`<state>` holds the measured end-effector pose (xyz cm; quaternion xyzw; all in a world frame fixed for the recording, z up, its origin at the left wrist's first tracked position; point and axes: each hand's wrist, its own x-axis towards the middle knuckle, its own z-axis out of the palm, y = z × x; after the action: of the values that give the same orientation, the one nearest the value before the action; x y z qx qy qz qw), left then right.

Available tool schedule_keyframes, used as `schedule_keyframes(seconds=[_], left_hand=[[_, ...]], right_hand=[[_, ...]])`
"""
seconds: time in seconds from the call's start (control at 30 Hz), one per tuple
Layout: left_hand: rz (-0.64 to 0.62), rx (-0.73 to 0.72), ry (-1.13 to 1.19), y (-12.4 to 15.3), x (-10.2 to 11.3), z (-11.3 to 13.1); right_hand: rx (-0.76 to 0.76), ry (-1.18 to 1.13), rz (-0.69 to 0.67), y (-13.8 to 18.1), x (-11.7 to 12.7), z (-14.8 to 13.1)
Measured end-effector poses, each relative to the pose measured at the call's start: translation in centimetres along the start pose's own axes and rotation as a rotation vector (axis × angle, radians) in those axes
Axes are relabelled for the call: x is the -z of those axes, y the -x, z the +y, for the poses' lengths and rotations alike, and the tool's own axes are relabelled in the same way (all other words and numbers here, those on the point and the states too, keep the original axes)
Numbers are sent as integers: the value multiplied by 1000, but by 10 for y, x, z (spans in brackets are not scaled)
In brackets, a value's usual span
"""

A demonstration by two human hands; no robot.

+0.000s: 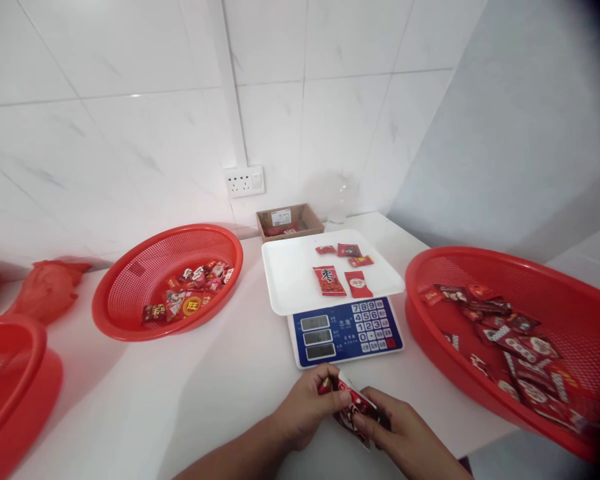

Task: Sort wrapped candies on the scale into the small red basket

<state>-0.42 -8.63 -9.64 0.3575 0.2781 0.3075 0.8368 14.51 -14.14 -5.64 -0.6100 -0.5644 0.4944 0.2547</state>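
In front of the scale, my left hand (313, 403) and my right hand (393, 427) both grip a red, white and dark printed packet (347, 420). My left thumb presses its upper part, and a small red and gold wrapped piece (325, 385) shows between the left fingers. The right thumb lies on the packet's lower side. Whether the packet is a bag or a folded box I cannot tell. Just beyond my hands stands a blue digital scale (347, 333) with a white tray (290, 273). On the tray lie several red snack packets (329, 281).
A red basket (430, 347) of packets stands at the right, another red basket (110, 320) at the left. Part of a third red basket (35, 347) and a red plastic bag (50, 290) are farther left. A cardboard box (307, 217) and a clear container (337, 200) sit by the wall.
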Motion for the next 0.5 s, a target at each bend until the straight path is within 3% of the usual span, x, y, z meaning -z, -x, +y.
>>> schedule_keyframes(seconds=[0.2,0.5], left_hand=[[47,50,-120,0,-1,-1],[-21,109,-225,1,0,-6]], right_hand=[[-7,52,-41,-2,-3,7],[-38,158,-45,-1,-8,15]])
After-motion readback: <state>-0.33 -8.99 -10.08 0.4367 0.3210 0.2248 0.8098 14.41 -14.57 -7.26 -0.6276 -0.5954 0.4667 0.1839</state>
